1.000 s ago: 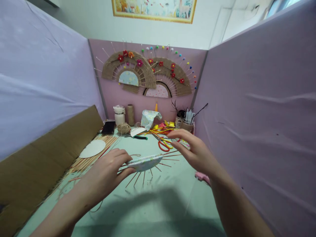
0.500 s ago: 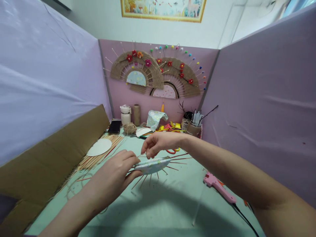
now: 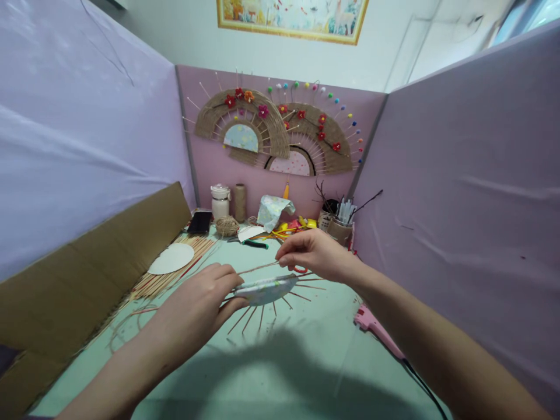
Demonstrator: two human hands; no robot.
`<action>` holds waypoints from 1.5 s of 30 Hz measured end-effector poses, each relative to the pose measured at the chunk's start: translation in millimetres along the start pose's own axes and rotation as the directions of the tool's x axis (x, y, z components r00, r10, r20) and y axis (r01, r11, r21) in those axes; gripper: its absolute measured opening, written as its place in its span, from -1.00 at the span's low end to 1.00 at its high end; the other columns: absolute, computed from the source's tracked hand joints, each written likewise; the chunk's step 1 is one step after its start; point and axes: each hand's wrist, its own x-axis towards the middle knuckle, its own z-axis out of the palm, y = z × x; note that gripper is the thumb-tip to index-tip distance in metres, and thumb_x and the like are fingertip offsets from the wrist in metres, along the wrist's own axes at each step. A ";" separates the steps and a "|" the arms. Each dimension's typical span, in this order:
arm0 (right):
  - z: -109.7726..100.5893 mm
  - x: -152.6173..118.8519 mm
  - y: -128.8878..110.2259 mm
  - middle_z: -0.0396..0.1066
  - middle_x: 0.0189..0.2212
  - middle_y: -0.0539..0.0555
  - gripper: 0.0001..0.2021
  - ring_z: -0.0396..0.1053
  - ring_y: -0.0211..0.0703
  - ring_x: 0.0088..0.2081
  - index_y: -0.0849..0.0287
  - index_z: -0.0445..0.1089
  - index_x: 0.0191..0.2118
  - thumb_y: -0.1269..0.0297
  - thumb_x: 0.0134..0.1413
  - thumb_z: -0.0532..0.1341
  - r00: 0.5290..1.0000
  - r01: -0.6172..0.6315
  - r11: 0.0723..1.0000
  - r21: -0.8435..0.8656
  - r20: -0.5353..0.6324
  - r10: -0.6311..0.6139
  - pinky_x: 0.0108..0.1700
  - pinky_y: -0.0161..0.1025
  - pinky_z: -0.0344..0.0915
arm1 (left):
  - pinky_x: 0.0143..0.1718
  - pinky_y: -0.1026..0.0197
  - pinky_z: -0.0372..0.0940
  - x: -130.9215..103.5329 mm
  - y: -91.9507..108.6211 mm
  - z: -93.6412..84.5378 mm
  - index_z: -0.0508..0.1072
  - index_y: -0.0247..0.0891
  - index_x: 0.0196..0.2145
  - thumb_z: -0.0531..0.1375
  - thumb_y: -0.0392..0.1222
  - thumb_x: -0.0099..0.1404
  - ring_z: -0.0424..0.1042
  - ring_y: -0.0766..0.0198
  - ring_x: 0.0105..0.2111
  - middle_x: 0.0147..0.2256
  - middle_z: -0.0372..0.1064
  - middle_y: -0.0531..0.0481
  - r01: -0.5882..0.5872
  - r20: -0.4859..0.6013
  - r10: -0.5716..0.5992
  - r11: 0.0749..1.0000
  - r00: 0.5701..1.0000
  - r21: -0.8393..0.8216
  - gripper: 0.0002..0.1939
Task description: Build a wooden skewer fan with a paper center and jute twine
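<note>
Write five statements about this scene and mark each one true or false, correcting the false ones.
1. The left hand grips the fabric-covered half-disc. True.
2. The right hand holds scissors. False: it pinches a strand of twine.
3. The pink glue gun lies on the table. True.
4. The handle in view on the pliers is all red. False: it is green and black.
5. A white card lies on the thin sticks. True.

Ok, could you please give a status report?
Left hand holding fabric-covered piece; right hand pinching twine; pink glue gun off to the right.
</note>
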 end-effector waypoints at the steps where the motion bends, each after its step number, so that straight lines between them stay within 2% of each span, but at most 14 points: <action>1: 1.5 -5.8 0.7 0.42 -0.58 -0.06 -0.92 0.33 -0.32 -0.51 0.19 0.51 -0.44 0.44 0.00 0.27 0.999 0.014 0.999 -0.038 -0.044 -0.015 -0.43 -0.35 0.24 | -0.26 0.13 0.24 0.4 -0.5 0.4 0.47 -0.26 -0.30 0.09 -0.10 0.36 0.37 0.14 -0.28 -0.31 0.39 -0.07 0.000 0.001 0.000 1.000 1.000 0.001 -0.78; 5: 9.9 -29.0 1.8 0.50 -0.46 -0.02 -0.90 0.40 -0.25 -0.40 0.16 0.51 -0.40 0.43 0.08 0.25 0.965 0.077 0.966 -0.246 -0.225 -0.134 -0.31 -0.30 0.27 | -0.25 0.12 0.24 1.5 -2.4 2.1 0.47 -0.26 -0.29 0.09 -0.11 0.37 0.37 0.13 -0.26 -0.31 0.39 -0.07 0.002 0.002 -0.002 1.000 1.000 0.012 -0.78; 7: 14.1 -38.0 3.2 0.51 -0.42 -0.01 -0.89 0.41 -0.23 -0.36 0.15 0.49 -0.38 0.43 0.12 0.24 0.943 0.095 0.941 -0.324 -0.272 -0.189 -0.27 -0.29 0.27 | -0.25 0.13 0.23 1.6 -2.7 2.5 0.47 -0.26 -0.28 0.09 -0.11 0.37 0.37 0.13 -0.26 -0.30 0.39 -0.07 -0.003 -0.007 0.003 1.000 1.000 0.015 -0.79; 15: 25.3 -50.5 16.0 0.40 -0.38 0.05 -0.87 0.34 -0.13 -0.29 0.13 0.45 -0.37 0.37 0.21 0.20 0.884 0.136 0.870 -0.473 -0.339 -0.323 -0.21 -0.19 0.25 | -0.26 0.14 0.22 0.7 -1.6 2.8 0.47 -0.25 -0.30 0.09 -0.10 0.37 0.37 0.15 -0.28 -0.32 0.39 -0.05 -0.025 -0.024 0.026 1.000 0.999 0.009 -0.78; 22: 34.0 -52.0 30.6 0.41 -0.38 0.06 -0.87 0.34 -0.09 -0.25 0.10 0.50 -0.34 0.28 0.22 0.22 0.837 0.136 0.862 -0.488 -0.409 -0.363 -0.18 -0.14 0.22 | -0.27 0.13 0.22 -0.2 -2.0 3.6 0.47 -0.25 -0.30 0.10 -0.11 0.36 0.38 0.15 -0.28 -0.32 0.40 -0.06 -0.041 -0.034 0.041 0.999 0.999 0.012 -0.79; 29: 35.8 -52.5 34.7 0.42 -0.38 0.07 -0.86 0.36 -0.08 -0.25 0.11 0.52 -0.32 0.28 0.22 0.21 0.846 0.145 0.897 -0.418 -0.418 -0.331 -0.20 -0.15 0.24 | -0.28 0.13 0.23 0.4 -1.0 3.4 0.48 -0.25 -0.31 0.10 -0.11 0.36 0.38 0.15 -0.30 -0.33 0.42 -0.06 -0.053 -0.061 0.054 0.998 0.997 0.025 -0.78; 37: 37.6 -53.6 39.8 0.44 -0.36 0.08 -0.84 0.37 -0.08 -0.24 0.06 0.54 -0.26 0.30 0.23 0.19 0.824 0.175 0.899 -0.402 -0.440 -0.357 -0.20 -0.14 0.27 | -0.28 0.14 0.24 -0.5 -0.8 4.2 0.48 -0.25 -0.32 0.09 -0.12 0.37 0.38 0.16 -0.31 -0.33 0.42 -0.07 -0.063 -0.076 0.065 0.997 0.995 0.038 -0.78; 45: 35.9 -60.9 35.6 0.43 -0.33 0.08 -0.87 0.36 -0.08 -0.23 0.08 0.52 -0.25 0.34 0.22 0.20 0.842 0.155 0.889 -0.430 -0.414 -0.347 -0.16 -0.14 0.26 | -0.28 0.13 0.22 1.6 0.6 4.5 0.46 -0.25 -0.32 0.10 -0.12 0.36 0.38 0.13 -0.30 -0.33 0.42 -0.07 -0.058 -0.065 0.061 0.997 0.996 0.049 -0.80</action>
